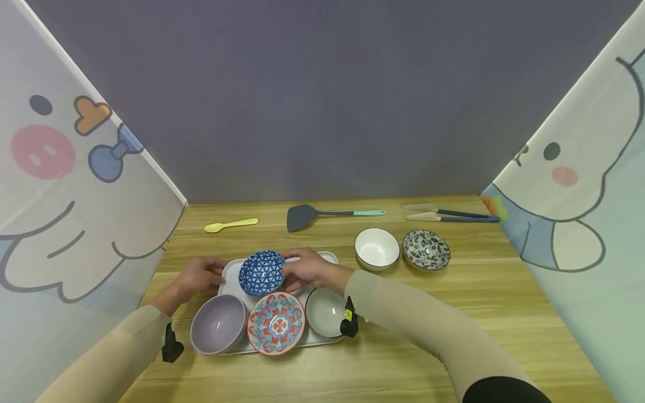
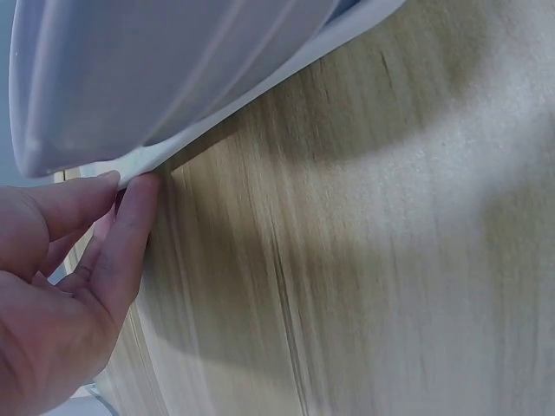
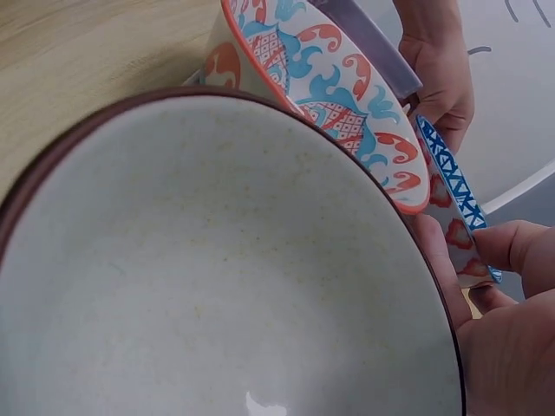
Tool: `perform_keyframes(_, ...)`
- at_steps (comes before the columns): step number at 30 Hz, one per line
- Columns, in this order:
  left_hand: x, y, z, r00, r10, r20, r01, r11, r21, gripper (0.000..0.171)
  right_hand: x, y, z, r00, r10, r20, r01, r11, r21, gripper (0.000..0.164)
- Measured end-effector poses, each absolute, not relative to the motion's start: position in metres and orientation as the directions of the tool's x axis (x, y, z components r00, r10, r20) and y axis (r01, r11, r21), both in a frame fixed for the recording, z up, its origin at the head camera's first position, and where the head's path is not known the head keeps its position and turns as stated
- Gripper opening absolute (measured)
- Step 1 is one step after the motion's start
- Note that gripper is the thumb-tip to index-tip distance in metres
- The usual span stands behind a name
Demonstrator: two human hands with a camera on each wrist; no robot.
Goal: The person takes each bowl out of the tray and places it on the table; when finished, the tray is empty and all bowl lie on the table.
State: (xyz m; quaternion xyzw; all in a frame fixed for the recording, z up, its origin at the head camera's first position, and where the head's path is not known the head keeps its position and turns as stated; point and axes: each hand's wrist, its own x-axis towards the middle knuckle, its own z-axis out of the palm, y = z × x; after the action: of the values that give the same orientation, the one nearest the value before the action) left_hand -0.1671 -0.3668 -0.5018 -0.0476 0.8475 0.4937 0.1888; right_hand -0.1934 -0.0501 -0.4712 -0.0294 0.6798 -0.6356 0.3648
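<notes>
1. Fingers of the right hand [image 1: 306,267] pinch the near-side rim of the blue bowl [image 1: 262,272], thumb at the rim and other fingers against the outside; the gap between them is only about as wide as the bowl's wall.
2. From those fingers the blue bowl lies to the left, over the far part of the tray [image 1: 229,275]. It is round, so no long axis stands out. Whether its base touches the tray cannot be told.
3. Of the two hands, the right is nearer, being in contact; the left hand [image 1: 200,274] is on the bowl's other side, apart from it.
4. Left fingers pinch the tray's edge, thumb above and a fingertip below, nearly together. The tray's long axis runs left to right, from these fingers toward the right hand and past it.
5. Nearer the wearer than the fingers, three bowls form a row: purple bowl [image 1: 219,324], red bowl [image 1: 276,323], grey bowl [image 1: 325,316].
6. Right of the right fingers, on the bench [image 1: 393,372], sit a white bowl [image 1: 377,248] and a flowered bowl [image 1: 426,249].
7. Beyond the fingers lie a spoon [image 1: 231,225], a spatula [image 1: 301,217] and, far right, tongs [image 1: 466,219].
</notes>
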Motion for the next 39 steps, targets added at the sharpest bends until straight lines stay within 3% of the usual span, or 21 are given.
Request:
perform_keyframes(20, -0.169, -0.363, -0.495, -0.921, 0.105, -0.375, -0.271, 0.52, 0.81, 0.049, -0.199, -0.016, -0.439, -0.771, -0.475, -0.424, 0.394, 0.166, -0.904, 0.064)
perform_keyframes(39, -0.166, -0.365, -0.497, -0.92, 0.119, -0.372, -0.265, 0.509, 0.819, 0.049, -0.212, 0.064, -0.398, -0.824, -0.401, -0.4, 0.357, 0.18, -0.917, 0.054)
